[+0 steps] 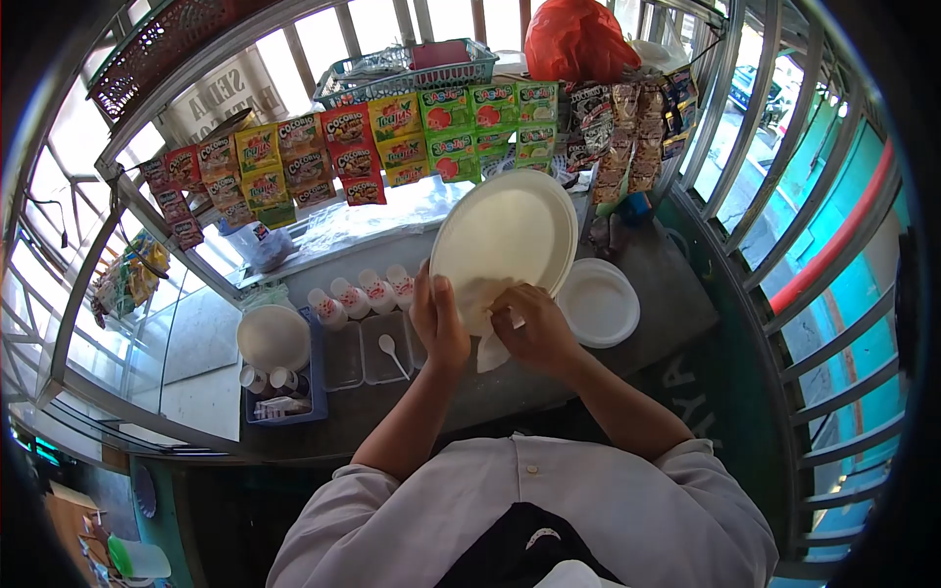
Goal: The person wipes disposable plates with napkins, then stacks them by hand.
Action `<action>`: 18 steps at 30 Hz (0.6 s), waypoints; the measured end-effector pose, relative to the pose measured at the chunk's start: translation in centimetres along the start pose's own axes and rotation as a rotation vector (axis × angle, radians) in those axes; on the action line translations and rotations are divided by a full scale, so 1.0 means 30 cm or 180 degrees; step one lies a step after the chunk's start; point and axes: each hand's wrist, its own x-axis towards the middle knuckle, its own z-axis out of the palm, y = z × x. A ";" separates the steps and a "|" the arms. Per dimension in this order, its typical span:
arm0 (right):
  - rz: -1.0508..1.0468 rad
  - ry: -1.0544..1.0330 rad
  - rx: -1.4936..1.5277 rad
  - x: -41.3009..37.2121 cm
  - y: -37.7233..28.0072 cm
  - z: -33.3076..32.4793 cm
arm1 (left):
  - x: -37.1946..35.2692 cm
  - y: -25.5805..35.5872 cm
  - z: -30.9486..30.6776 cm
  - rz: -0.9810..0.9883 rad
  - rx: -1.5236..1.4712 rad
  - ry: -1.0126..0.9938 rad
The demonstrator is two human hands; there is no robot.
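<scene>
A large oval white plate (505,220) is held up, tilted, in front of me. My left hand (441,321) grips its lower left edge, thumb on the near face. My right hand (537,328) is at the lower right part of the plate, fingers pinched together. Below those fingers hangs a pale piece of tissue or cloth (493,353), which the right hand seems to hold against the plate. A round white plate (600,304) lies on the counter to the right.
Clear containers (382,353) with a white spoon (392,353) and lidded white cups (348,294) stand left. Beside them is a blue basket (316,387) with a round lid-like item. Drink sachets (358,147) hang across the front. A red plastic bag (578,44) sits above; metal bars (784,245) line the right.
</scene>
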 end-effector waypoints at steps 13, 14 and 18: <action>0.1605 0.0576 0.3644 0.145 0.022 0.004 | -0.036 -0.033 0.096 0.0365 0.0700 -0.0688; 0.1775 0.0502 0.4101 0.152 0.011 -0.012 | -0.038 -0.032 0.095 0.0371 0.0762 -0.0711; 0.1761 0.0079 0.3923 0.159 0.059 -0.033 | -0.048 -0.030 0.102 0.0393 0.1008 -0.0793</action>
